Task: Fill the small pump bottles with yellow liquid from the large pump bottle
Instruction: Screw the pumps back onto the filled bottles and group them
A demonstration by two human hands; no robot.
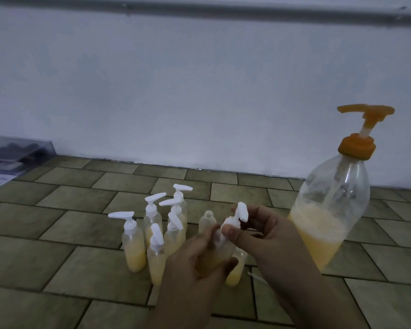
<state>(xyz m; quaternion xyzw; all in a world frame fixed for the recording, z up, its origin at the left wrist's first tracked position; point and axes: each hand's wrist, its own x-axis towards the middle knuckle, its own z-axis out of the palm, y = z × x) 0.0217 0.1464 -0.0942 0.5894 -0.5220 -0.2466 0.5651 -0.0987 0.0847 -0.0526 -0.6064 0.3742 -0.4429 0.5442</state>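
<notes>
small bottle (pixel 220 254) tilted, partly yellow | left hand (pixel 199 264) wrapped round its body | right hand (pixel 259 236) pinching white pump top (pixel 236 218) at neck

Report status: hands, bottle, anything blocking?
Left hand grips small bottle. Right hand pinches its white pump. Uncapped bottle stands behind. Big bottle right, clear.
</notes>
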